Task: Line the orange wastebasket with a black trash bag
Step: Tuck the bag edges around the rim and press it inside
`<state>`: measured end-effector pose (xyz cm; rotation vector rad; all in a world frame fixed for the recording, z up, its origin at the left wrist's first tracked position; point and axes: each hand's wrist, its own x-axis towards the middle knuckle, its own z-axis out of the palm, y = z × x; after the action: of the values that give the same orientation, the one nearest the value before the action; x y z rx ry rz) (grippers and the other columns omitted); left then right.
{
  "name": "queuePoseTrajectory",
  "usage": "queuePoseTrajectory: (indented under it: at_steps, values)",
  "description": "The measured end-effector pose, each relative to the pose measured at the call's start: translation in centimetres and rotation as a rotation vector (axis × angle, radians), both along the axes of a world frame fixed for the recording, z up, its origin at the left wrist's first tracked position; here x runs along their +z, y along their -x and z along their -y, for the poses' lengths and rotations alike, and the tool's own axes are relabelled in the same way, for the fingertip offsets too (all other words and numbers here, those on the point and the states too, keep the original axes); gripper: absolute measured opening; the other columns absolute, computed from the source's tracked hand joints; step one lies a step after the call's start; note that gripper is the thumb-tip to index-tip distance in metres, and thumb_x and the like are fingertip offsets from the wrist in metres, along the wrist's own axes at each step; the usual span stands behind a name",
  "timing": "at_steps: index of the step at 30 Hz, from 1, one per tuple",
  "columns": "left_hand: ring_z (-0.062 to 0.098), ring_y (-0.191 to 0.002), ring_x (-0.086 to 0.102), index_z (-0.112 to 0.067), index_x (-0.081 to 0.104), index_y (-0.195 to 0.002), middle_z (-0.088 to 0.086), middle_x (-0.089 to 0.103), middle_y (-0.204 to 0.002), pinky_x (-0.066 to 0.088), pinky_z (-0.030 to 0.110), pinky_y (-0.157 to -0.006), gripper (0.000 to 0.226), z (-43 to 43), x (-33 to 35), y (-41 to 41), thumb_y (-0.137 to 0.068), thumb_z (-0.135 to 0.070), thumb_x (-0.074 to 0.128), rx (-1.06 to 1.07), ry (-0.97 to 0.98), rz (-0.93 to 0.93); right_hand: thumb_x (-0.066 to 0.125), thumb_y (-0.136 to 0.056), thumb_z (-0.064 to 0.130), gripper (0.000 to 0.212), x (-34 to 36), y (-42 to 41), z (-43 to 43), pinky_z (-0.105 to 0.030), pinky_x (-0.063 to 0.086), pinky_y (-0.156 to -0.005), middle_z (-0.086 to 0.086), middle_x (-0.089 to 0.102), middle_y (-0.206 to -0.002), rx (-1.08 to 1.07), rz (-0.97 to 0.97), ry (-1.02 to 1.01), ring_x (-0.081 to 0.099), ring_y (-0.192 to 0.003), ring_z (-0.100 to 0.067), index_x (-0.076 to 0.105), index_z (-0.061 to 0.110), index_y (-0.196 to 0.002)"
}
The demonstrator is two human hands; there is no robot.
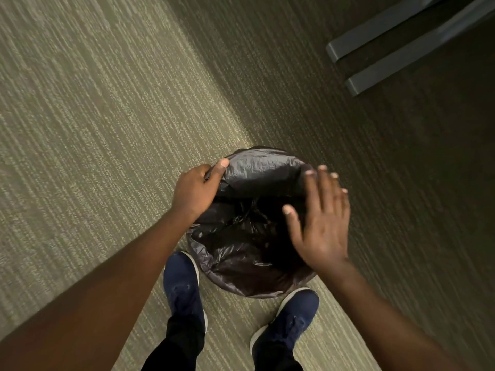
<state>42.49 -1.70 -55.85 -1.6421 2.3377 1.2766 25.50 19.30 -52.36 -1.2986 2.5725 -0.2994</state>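
Bag-lined bin sits low-centre on the carpet (pixel 107 116), seen from straight above. Black trash bag (pixel 257 170) covers the whole round mouth and folds over the rim; no orange of the wastebasket shows, plastic hides it all. Bag sags into a dark hollow in the middle, crinkled folds at 6 and 7 o'clock of the opening.

Left hand (pixel 197 188) at about 10 o'clock of the rim, fingers curled closed over the edge, thumb on top, pinching the bag plastic against the rim. Right hand (pixel 320 218) at about 3 o'clock of the opening, palm down, fingers spread and straight, nothing gripped; slightly motion-blurred, cannot tell if it touches the plastic or hovers just above.

Both forearms bare, coming in from 7 and 5 o'clock of the frame. Two dark blue shoes (pixel 183 287) with pale soles stand at 6 o'clock just beside the bin, black trouser legs above them. Dark grey furniture legs (pixel 401 36) at 1 o'clock of the frame, well apart from the bin, on shadowed carpet.
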Motion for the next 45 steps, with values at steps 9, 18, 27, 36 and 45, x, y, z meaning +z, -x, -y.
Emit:
queuePoseTrajectory:
  at_steps: [9,18,27,36,45]
  values:
    - [0.021,-0.055,0.043,-0.013,0.043,-0.064,0.007,0.045,-0.061,0.031,0.033,-0.055,0.072,-0.1,-0.2,-0.3,-0.092,-0.078,0.029,0.028,-0.029,-0.014,0.029,-0.096,0.072,0.065,-2.0,2.8,-0.7,-0.017,0.041,-0.082,0.012,0.064,-0.115,-0.718,0.447,0.344,0.060,-0.109,-0.006,0.055,0.027,-0.135]
    - [0.023,-0.078,0.064,-0.025,0.058,-0.092,0.000,0.064,-0.084,0.049,0.035,-0.067,0.057,-1.5,2.1,-4.1,-0.090,-0.077,0.034,0.312,-0.134,-0.112,0.027,-0.098,0.069,0.061,-1.1,2.1,-3.7,-0.027,0.038,-0.081,0.015,0.058,-0.084,-1.028,0.503,0.347,0.054,-0.082,-0.005,0.059,0.019,-0.113]
    - [0.021,-0.094,0.077,-0.034,0.070,-0.111,-0.002,0.080,-0.104,0.062,0.047,-0.082,0.032,-10.3,1.3,-7.7,-0.083,-0.051,0.074,0.658,-0.783,-0.136,0.070,-0.091,0.042,0.042,-0.9,-3.7,-4.9,-0.043,0.056,-0.095,0.004,0.072,-0.117,-1.085,0.895,0.247,0.068,-0.107,-0.017,0.059,0.026,-0.129]
    - [0.033,-0.084,0.075,-0.018,0.071,-0.092,0.010,0.078,-0.089,0.061,0.049,-0.079,0.009,-9.2,2.2,-8.7,-0.091,-0.010,0.067,0.785,-0.636,-0.054,0.068,-0.095,0.017,0.009,-0.4,-4.5,-5.4,-0.048,0.060,-0.088,-0.004,0.077,-0.100,-1.106,1.027,0.199,0.073,-0.094,-0.025,0.068,0.026,-0.096]
    - [0.028,-0.085,0.074,-0.021,0.072,-0.088,0.002,0.079,-0.084,0.059,0.044,-0.077,0.010,-2.6,9.4,-10.3,-0.087,-0.013,0.067,0.724,-0.538,-0.062,0.071,-0.092,0.030,0.014,7.2,-5.1,0.5,-0.029,0.062,-0.075,0.010,0.079,-0.101,-0.994,1.138,0.277,0.076,-0.091,-0.009,0.071,0.033,-0.106]
